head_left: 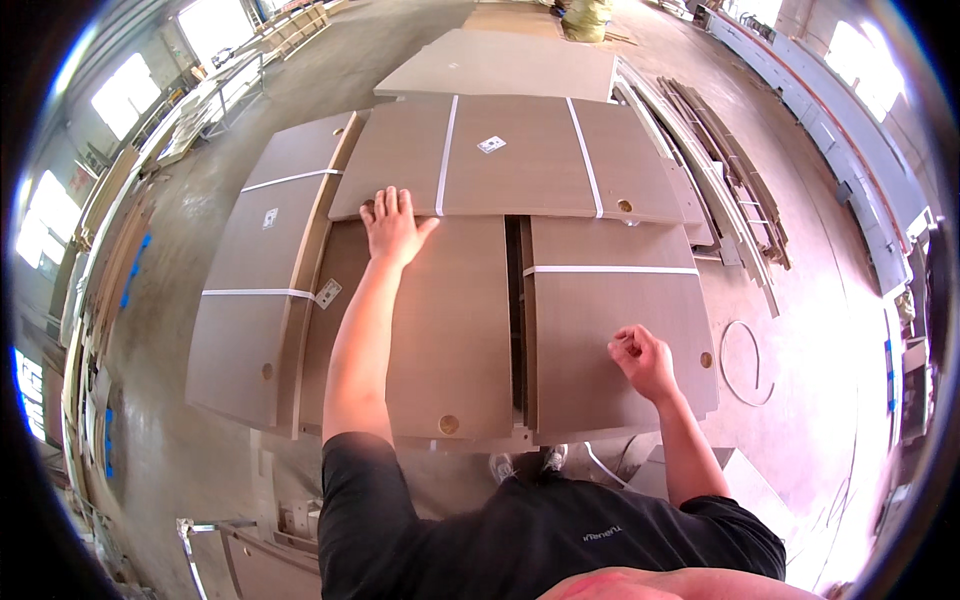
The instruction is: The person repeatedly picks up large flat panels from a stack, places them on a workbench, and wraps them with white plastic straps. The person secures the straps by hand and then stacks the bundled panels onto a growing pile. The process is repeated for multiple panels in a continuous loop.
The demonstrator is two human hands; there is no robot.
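Note:
My left hand lies flat with its fingers spread on the near edge of a brown-grey panel stack. Two white straps and a small white label cross or mark that stack's top. Beneath my left forearm is another brown panel with a round hole at its near edge. Over the strapped panel stack on the right, my right hand is loosely curled, with nothing visible in it. Whether it touches the panel I cannot tell.
A strapped panel stack stands on the left. Behind lies a paler panel. Long strips are piled on the right, near a loose strap loop on the floor. A dark gap separates the two near panels.

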